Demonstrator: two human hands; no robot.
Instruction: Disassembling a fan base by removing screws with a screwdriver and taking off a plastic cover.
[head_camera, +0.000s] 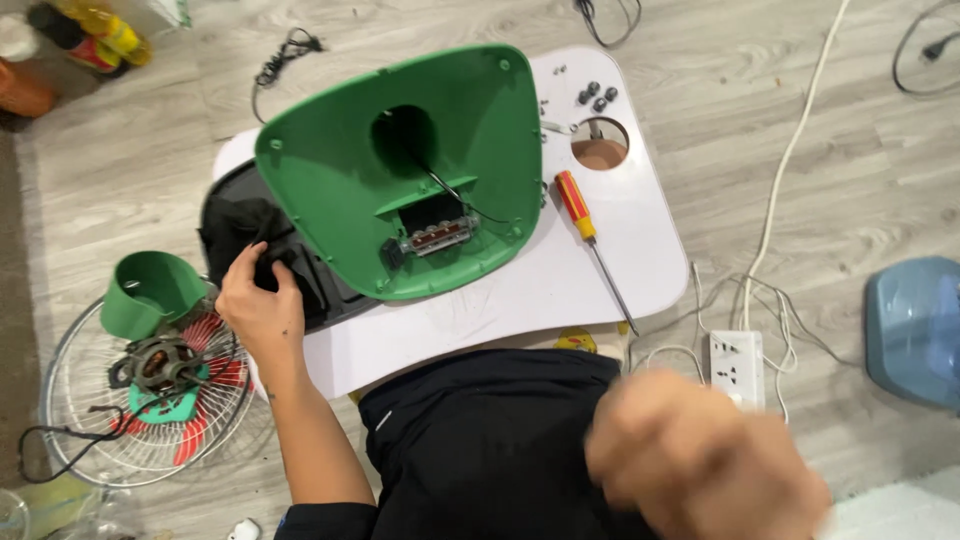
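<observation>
Head view, looking down. Surface: pale grey wood-grain floor w/ a low white lap table (520, 300), smooth, rounded corners, round cup hole at its far right.

Left hand (262, 305): fingers curled over the near edge of a black plastic part (240, 225), matte, dark, lying half under the green shell; hand touching it, grip closed round its edge as far as can be seen.

Green shell (400, 170), just right of and beyond the grip: glossy moulded plastic, rounded-triangle shape, inside face up, round hole upper centre, small switch block (435, 237) w/ thin black wire at its lower middle. Long axis runs from near-left to far-right; broad end toward the person.

Right hand (700, 460): blurred, close to camera, near side & well apart from the shell; open or closed, cannot tell.

Screwdriver (592, 240), right of shell: red/yellow handle, steel shaft, tip pointing near-right.

Small dark screws (596, 96) beyond it by the cup hole.

Left of the grip, on floor: wire fan guard (90, 420), red blades, bare motor (160, 365), green cylindrical cover (150, 292).

Far right: white power strip (737, 365) w/ cords.
</observation>
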